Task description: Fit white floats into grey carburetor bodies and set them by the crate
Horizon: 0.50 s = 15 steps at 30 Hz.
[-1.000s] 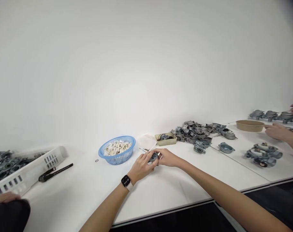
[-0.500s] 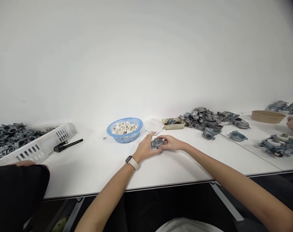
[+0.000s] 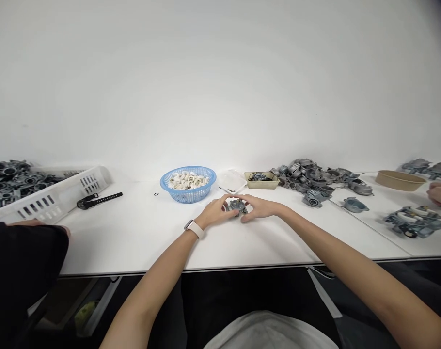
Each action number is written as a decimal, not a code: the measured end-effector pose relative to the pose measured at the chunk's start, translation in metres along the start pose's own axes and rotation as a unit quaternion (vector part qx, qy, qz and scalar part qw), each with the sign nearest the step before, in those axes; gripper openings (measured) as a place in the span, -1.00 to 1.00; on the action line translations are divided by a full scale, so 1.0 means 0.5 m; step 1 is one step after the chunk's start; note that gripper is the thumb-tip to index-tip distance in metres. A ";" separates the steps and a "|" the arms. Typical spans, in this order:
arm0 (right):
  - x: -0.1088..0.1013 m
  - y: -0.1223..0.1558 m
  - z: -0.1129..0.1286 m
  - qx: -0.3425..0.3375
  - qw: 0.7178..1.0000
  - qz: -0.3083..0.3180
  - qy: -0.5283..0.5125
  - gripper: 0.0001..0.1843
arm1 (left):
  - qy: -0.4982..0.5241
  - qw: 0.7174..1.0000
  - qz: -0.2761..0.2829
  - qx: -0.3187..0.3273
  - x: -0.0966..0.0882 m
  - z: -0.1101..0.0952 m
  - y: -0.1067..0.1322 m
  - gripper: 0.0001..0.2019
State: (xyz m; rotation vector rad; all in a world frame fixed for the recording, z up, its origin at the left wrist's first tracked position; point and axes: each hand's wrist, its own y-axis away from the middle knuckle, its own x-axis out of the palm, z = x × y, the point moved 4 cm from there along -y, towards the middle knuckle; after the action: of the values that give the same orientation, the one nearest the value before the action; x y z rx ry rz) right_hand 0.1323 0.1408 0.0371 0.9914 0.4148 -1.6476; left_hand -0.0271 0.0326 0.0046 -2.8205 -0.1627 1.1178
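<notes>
A small grey metal carburetor body (image 3: 237, 205) is between my two hands, just above or on the white table. My left hand (image 3: 216, 212), with a watch on its wrist, grips it from the left, thumb in front and fingers behind. On the other side, my right hand (image 3: 259, 207) has its index finger at the far edge and its thumb at the near right edge. Fingers cover parts of the carburetor body's sides. Just behind the hands lies a clear plastic tray (image 3: 232, 180) with tiny parts in it.
A blue basket (image 3: 188, 195) holds white pieces. Beside a beige tray (image 3: 261, 184) of dark parts lies a pile of grey castings (image 3: 307, 175). A white crate (image 3: 60, 198) and black watch (image 3: 97, 200) are left. People sit either side; one person's hand (image 3: 440, 194) shows right.
The carburetor body has turned in my hands and now shows a flatter face upward. My right thumb and index finger have spread wider around it. The view has shifted slightly.
</notes>
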 end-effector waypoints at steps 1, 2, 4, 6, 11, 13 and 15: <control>-0.008 0.001 -0.002 0.016 0.999 0.020 0.031 0.18 | -0.002 1.000 -0.001 -0.003 0.000 0.001 0.000 -0.33; -0.019 -0.001 -0.003 0.032 0.997 0.035 0.061 0.20 | -0.005 1.000 -0.002 -0.007 -0.001 0.002 -0.001 -0.35; -0.048 -0.011 -0.002 0.045 0.991 0.040 0.121 0.14 | -0.014 1.000 -0.008 -0.017 -0.003 0.005 -0.001 -0.38; -0.082 -0.034 0.009 0.038 0.985 0.019 0.169 0.01 | -0.020 0.999 -0.015 -0.023 -0.005 0.005 0.000 -0.40; -0.136 -0.122 0.074 0.021 0.973 -0.008 0.228 -0.16 | -0.030 0.999 -0.016 -0.019 -0.005 0.002 0.004 -0.35; -0.137 -0.165 0.118 -0.008 0.975 -0.016 0.221 -0.21 | -0.035 0.999 -0.015 -0.013 -0.003 0.000 0.004 -0.36; -0.124 -0.212 0.164 -0.039 0.974 -0.020 0.220 -0.29 | -0.039 0.999 -0.014 -0.004 0.000 -0.002 0.005 -0.39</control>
State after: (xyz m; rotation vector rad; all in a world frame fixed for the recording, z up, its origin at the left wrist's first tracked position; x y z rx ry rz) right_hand 0.0049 0.1557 0.1105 1.2974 0.7937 -1.4269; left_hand -0.0265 0.0301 0.0050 -2.7733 -0.2133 1.2255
